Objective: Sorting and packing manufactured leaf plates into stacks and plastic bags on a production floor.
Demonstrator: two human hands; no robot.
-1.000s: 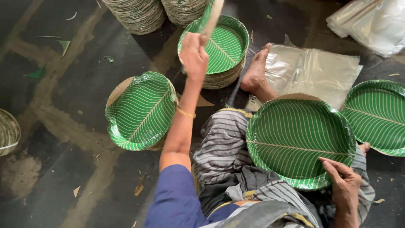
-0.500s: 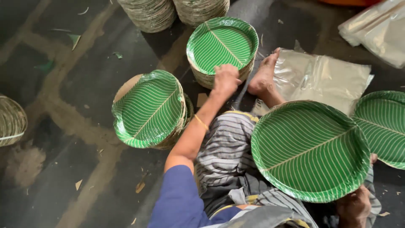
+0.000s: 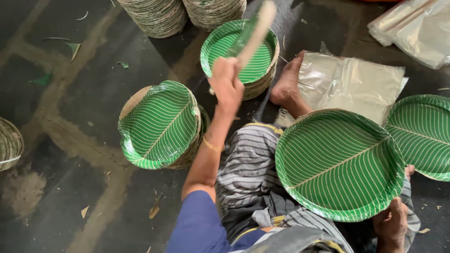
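You're sitting on a dark, worn concrete floor (image 3: 70, 117) w/ pale cracks or seams running across it and bits of green and tan scrap scattered about. Your left hand (image 3: 227, 84) is raised, fist clenched round a flat stick (image 3: 255, 30), blurred, that angles up and to the right over the stack of green plates (image 3: 239, 56) ahead of you. Your right hand (image 3: 391, 225) sits low at the bottom right, fingers on the lower edge of a big green striped plate (image 3: 337, 164) that rests tilted on your lap; it seems to be gripping the rim, but the fingers are partly hidden so can't tell for sure. Another plate (image 3: 422, 133) lies just beside it at the right edge, overlapping slightly. To your left, a second stack of plates (image 3: 161, 124) stands on the floor, its top plate tipped toward you. Two taller stacks (image 3: 183, 14) sit at the top of the view, undersides showing pale. Your bare foot (image 3: 286, 84) rests on the floor by a clear plastic bag (image 3: 351, 84), w/ more plastic sheeting (image 3: 412, 28) at the top right corner. A pale basket-like rim (image 3: 9, 143) shows at the far left edge.
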